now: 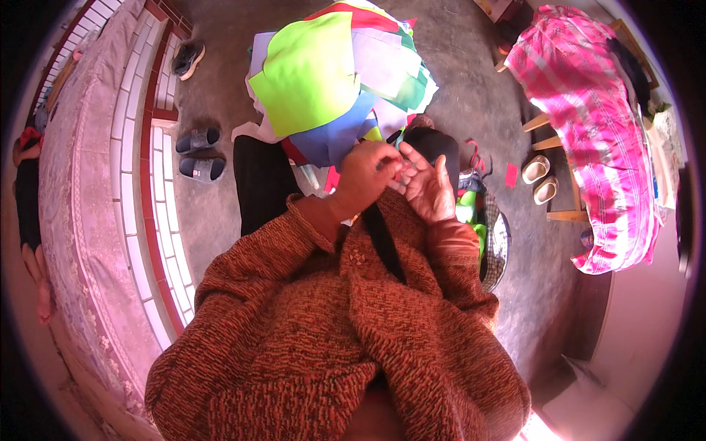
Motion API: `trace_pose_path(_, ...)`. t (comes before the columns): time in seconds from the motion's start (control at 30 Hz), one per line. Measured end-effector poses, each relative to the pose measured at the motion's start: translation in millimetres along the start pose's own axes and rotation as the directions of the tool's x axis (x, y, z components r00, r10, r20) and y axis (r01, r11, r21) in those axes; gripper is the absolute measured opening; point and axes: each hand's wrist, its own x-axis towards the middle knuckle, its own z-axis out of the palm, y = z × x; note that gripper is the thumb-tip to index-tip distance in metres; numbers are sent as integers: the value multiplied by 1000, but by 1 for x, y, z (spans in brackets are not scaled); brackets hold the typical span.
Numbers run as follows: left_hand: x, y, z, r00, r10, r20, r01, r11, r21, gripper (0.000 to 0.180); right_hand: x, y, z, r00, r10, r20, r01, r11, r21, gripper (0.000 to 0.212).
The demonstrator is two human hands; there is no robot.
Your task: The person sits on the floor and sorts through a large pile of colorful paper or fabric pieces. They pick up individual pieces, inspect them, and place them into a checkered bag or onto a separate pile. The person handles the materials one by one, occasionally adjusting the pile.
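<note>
Meeting over the lap, the two hands are very close, and I cannot tell if they touch. The left hand (362, 176) has its fingers curled in, and I cannot tell if they pinch something small. The right hand (430, 187) is open, palm up, with its thumb and fingers apart. Just past the hands is a big heap of cloth pieces. A bright yellow-green cloth (309, 73) lies on top, and a blue cloth (334, 132) hangs nearest the left hand. A checked bag (497, 246) sits beside the right arm. Grey slippers (200, 169) are on the floor (209, 250) to the left.
</note>
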Motion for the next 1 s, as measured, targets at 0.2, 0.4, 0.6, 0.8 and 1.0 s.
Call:
trace_pose_path(0.2,13,-4,-15,962,-219,163,273,770,-577,11,-4,2,-8,997,-55,-55,53,998,-42,55)
trace_pose_path(0.4,8,-8,-13,922,-268,278,386,660,-644,12,-5,4,-7,994,-105,-33,100,986,-134,46)
trace_pose_path(0.6,7,-7,-11,923,-240,300,381,678,-629,14,-4,4,-2,990,-100,-99,86,987,-132,34)
trace_pose_path(0.8,5,-9,-9,926,-243,289,375,687,-623,15,-5,6,-13,992,-60,-107,40,982,-183,18)
trace_pose_path(1.0,6,-6,-12,913,-305,272,408,719,-562,18,-5,6,-9,979,-136,-151,121,987,-107,10)
